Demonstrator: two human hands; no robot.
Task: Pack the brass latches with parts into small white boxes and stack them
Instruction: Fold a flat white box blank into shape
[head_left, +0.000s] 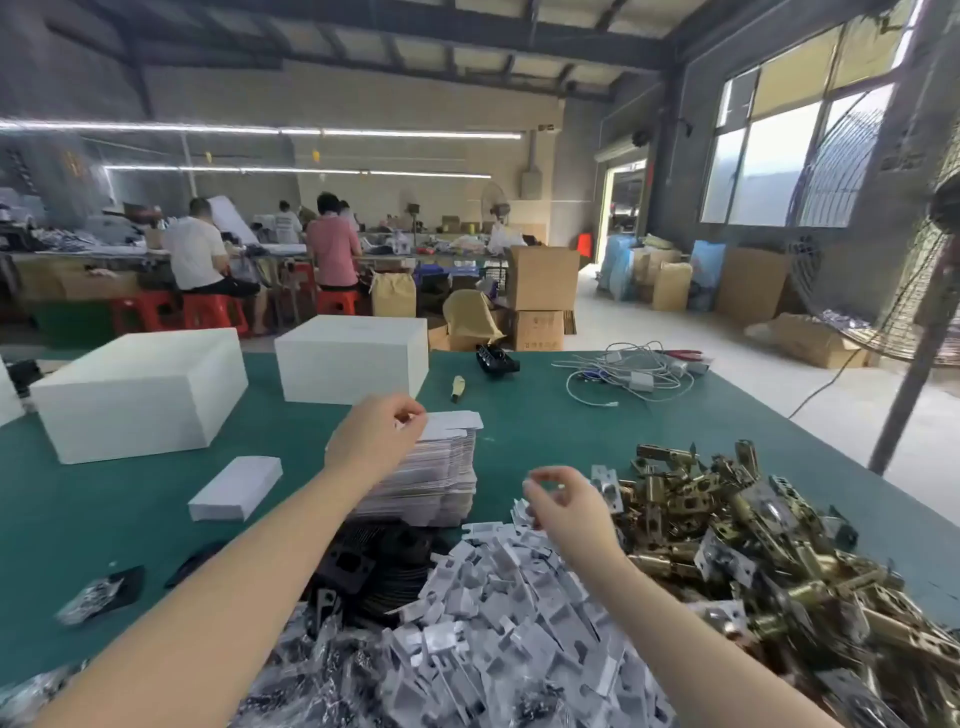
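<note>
My left hand (375, 435) pinches the top flat white box blank (451, 422) on a tall stack of blanks (431, 483) at mid-table. My right hand (566, 506) hovers with loosely curled fingers above a heap of grey-white plastic parts (498, 613); nothing shows in its grasp. A big pile of brass latches (753, 561) lies to its right. One small white box (236, 487), closed, lies on the green table (545, 431) to the left. Black plates (374, 561) and bagged screws (322, 670) lie near me.
Two large white cartons (140, 392) (353, 357) stand at the table's far left. A screwdriver (457, 387), a black part (497, 359) and tangled white cables (634, 376) lie farther back. A fan pole (914, 332) rises at the right edge. People work at distant benches.
</note>
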